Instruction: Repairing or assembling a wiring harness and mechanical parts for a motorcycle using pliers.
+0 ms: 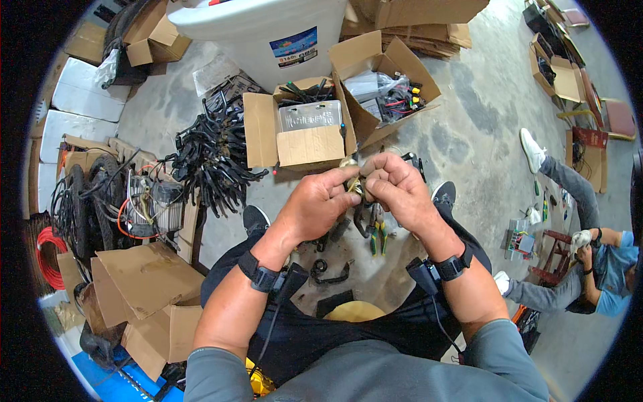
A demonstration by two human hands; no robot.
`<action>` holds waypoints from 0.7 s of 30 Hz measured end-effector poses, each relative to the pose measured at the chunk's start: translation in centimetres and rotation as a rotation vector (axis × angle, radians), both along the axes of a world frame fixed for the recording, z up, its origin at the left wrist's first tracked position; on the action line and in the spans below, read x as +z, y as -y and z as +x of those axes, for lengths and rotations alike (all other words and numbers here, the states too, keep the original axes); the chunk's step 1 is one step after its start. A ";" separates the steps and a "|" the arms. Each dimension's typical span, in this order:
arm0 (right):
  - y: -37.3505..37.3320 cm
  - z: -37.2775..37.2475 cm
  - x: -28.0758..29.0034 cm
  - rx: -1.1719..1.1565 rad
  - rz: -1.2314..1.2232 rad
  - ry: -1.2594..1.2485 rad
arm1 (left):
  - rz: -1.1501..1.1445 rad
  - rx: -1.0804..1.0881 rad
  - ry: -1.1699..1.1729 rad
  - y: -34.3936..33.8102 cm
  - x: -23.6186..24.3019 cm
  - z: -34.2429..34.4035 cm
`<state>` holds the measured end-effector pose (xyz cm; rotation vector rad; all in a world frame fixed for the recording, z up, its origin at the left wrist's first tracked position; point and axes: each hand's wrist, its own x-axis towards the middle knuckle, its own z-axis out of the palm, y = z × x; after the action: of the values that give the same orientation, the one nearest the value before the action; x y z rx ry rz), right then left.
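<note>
In the head view, both hands meet at the centre of the dial, and the small brass-coloured metal piece (355,189) is there between them. The left hand (317,203) comes in from seven o'clock, thumb and fingers pinching the piece from its side; the right hand (404,195) comes from five o'clock, its fingers curled and bunched over the other side, so how firmly each fingertip presses cannot be told. Reckoned from the hands, pliers with green-and-yellow handles (374,244) show at five o'clock, just beside the right hand. Between six and seven o'clock a hooked black part (332,273) lies on the concrete floor (469,127), and a round yellow seat (355,312) shows at six, between the person's legs. At eleven o'clock stands an open carton (260,137) with a clear container (309,116) in it, and behind that, also at eleven, a white tub (234,33). Between twelve and one, a second carton (429,94) holds plastic bags and wires. A pile of black levers (214,154) spreads between nine and ten; a grey machine (161,201) sits at nine, and folded cardboard (147,278) at eight. Between three and four o'clock, well apart, a co-worker in a blue top (613,271) sits with bent legs.
</note>
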<state>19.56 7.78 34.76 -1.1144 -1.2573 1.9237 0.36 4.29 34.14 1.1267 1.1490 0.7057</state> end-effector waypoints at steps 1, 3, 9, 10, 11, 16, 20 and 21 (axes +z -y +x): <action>0.0 0.0 0.1 0.002 0.004 -0.007 | 0.019 0.012 -0.001 0.1 -0.3 0.1; 0.1 0.0 0.1 0.003 0.007 -0.014 | 0.037 0.023 -0.002 0.2 -0.5 0.1; -0.2 0.2 -0.4 -0.002 0.099 0.071 | -0.041 0.049 0.048 0.0 -0.6 -0.7; -0.3 0.3 -0.4 0.063 0.227 0.190 | -0.045 0.129 0.128 -0.1 -0.6 -0.7; -0.3 0.4 -0.3 0.128 0.355 0.310 | -0.049 0.209 0.208 -0.1 -0.6 -0.7; -0.4 0.0 0.2 0.251 0.496 0.419 | -0.033 0.306 0.259 -0.1 -0.8 -0.6; -0.6 -0.1 1.1 0.396 0.456 0.394 | 0.004 0.306 0.183 -0.3 -0.8 -0.4; -0.5 -0.2 1.1 0.395 0.455 0.391 | 0.002 0.306 0.181 -0.2 -1.1 -0.2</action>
<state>19.35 8.29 35.81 -1.0822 -2.1382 1.5830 0.14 4.50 33.00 0.8767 1.1765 1.0242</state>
